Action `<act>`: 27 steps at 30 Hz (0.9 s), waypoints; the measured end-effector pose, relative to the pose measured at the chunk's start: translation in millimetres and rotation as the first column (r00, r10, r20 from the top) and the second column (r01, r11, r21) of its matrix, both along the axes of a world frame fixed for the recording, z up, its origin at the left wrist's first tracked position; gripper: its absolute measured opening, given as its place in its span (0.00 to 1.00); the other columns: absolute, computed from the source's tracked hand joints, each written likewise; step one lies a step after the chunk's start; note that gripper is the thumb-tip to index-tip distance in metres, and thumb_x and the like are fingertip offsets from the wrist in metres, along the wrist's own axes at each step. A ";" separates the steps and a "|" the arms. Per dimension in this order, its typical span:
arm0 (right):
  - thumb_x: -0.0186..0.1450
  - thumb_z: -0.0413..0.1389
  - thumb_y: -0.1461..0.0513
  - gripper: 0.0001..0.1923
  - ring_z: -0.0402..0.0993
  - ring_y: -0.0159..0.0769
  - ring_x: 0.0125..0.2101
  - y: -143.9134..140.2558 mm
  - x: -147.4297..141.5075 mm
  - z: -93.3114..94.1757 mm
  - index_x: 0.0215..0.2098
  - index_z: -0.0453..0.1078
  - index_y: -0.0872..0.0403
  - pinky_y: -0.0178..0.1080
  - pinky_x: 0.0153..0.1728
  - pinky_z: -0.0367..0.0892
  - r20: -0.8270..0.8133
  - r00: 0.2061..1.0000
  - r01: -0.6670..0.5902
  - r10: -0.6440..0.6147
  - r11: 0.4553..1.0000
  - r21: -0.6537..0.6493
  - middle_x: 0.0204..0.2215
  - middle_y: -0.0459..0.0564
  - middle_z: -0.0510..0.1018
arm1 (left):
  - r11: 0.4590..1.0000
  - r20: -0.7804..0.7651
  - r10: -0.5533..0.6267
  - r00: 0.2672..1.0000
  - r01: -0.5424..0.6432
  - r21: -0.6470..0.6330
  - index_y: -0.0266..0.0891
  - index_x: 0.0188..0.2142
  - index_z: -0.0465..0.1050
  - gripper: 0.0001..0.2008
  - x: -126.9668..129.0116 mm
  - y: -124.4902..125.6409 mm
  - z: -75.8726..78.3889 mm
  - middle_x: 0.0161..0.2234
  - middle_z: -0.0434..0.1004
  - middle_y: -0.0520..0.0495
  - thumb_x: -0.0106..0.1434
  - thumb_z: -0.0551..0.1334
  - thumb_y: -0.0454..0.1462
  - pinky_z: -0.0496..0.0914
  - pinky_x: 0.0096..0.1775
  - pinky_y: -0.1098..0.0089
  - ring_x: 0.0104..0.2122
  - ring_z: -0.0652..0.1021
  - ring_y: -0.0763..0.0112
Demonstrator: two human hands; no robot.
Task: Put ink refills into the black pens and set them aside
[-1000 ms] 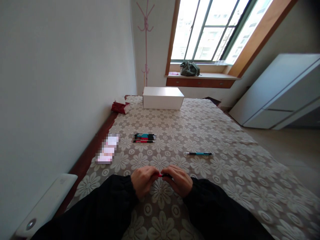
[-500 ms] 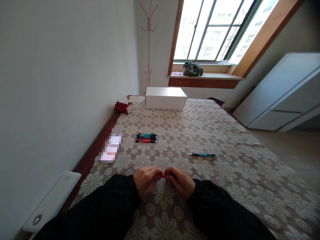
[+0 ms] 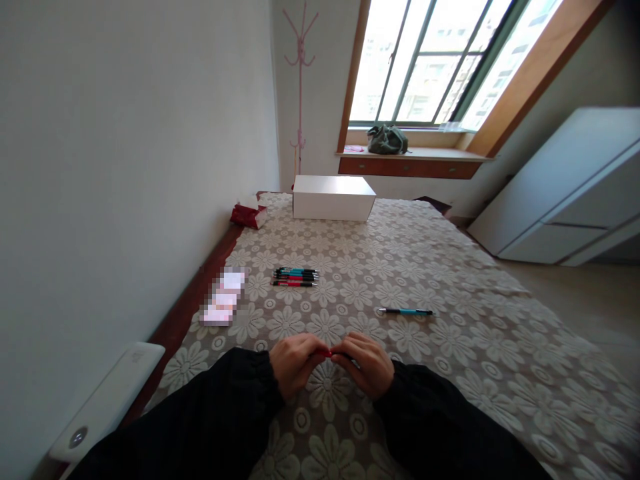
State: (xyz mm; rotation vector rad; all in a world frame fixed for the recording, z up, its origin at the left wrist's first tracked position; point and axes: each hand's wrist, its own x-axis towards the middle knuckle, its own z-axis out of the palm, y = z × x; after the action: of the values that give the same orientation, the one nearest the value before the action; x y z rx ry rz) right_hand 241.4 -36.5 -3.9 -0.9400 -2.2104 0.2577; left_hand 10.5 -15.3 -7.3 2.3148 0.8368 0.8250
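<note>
My left hand and my right hand meet low in the middle of the head view, fingers pinched round a red and black pen. Only a short red stretch of it shows between the fingertips; the rest is hidden in both hands. Beyond my right hand a blue and black pen lies by itself on the patterned tablecloth. Farther off to the left, several blue and black pens lie side by side in a row, with a red and black pen nearest me.
A white box stands at the table's far end. At the left edge are a red tissue pack and a blurred-out pinkish rectangle. Against the left wall is a long white appliance.
Both hands keep hold of the pen, with the fingertips slightly closer together and less red showing between them. The whole view has shifted a little; the other pens have stayed put.
</note>
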 end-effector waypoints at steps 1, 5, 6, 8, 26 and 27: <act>0.77 0.50 0.55 0.13 0.73 0.36 0.29 0.1 -0.2 0.2 0.40 0.73 0.51 0.39 0.33 0.66 0.005 1.000 0.000 0.000 1.000 0.007 0.27 0.47 0.78 | 1.000 0.001 0.011 1.000 -0.011 -0.007 0.41 0.44 0.76 0.09 0.0 -0.1 0.2 0.38 0.83 0.48 0.74 0.58 0.40 0.74 0.40 0.71 0.36 0.82 0.70; 0.76 0.53 0.51 0.15 0.74 0.38 0.32 0.3 0.3 0.7 0.47 0.72 0.53 0.41 0.35 0.66 -0.005 0.998 0.061 -0.061 0.997 0.042 0.31 0.49 0.80 | 0.999 0.025 0.019 1.000 -0.018 -0.042 0.41 0.45 0.76 0.10 -0.5 0.6 1.2 0.39 0.83 0.48 0.74 0.57 0.41 0.74 0.40 0.71 0.36 0.82 0.70; 0.76 0.53 0.52 0.13 0.73 0.38 0.31 0.4 0.5 1.0 0.46 0.72 0.52 0.40 0.35 0.65 -0.005 0.998 0.065 -0.065 0.996 0.057 0.31 0.49 0.80 | 0.999 0.029 0.014 0.999 -0.013 -0.046 0.41 0.45 0.76 0.10 -0.5 0.6 1.4 0.39 0.83 0.48 0.74 0.57 0.41 0.74 0.40 0.72 0.36 0.82 0.70; 0.77 0.51 0.56 0.12 0.71 0.37 0.29 0.3 0.6 1.9 0.40 0.72 0.52 0.41 0.33 0.62 0.018 0.999 0.046 -0.048 0.995 0.085 0.27 0.47 0.78 | 0.999 0.026 0.004 1.000 -0.003 -0.038 0.41 0.44 0.76 0.09 -0.3 0.2 1.7 0.38 0.83 0.48 0.74 0.57 0.40 0.74 0.39 0.72 0.36 0.82 0.70; 0.78 0.44 0.56 0.20 0.66 0.41 0.32 -0.2 3.0 8.4 0.34 0.70 0.52 0.45 0.38 0.58 0.175 0.980 0.069 -0.098 0.984 0.166 0.27 0.50 0.75 | 1.000 -0.032 0.015 0.999 -0.015 0.015 0.42 0.43 0.75 0.09 -0.9 0.2 6.0 0.38 0.83 0.49 0.74 0.56 0.40 0.72 0.38 0.72 0.35 0.81 0.70; 0.78 0.44 0.55 0.19 0.67 0.41 0.33 -0.2 3.2 9.3 0.35 0.71 0.52 0.45 0.39 0.58 0.187 0.977 0.069 -0.100 0.983 0.168 0.28 0.50 0.75 | 1.000 -0.026 0.020 0.999 -0.020 0.018 0.42 0.43 0.75 0.09 -1.0 0.0 6.3 0.38 0.83 0.49 0.74 0.56 0.40 0.72 0.38 0.72 0.35 0.81 0.70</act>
State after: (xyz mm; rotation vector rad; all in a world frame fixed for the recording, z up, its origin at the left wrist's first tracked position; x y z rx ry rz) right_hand 244.6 -36.7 5.4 -1.0031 -2.3205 -0.0551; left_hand 9.4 -15.3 -1.0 2.3406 0.8683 0.8156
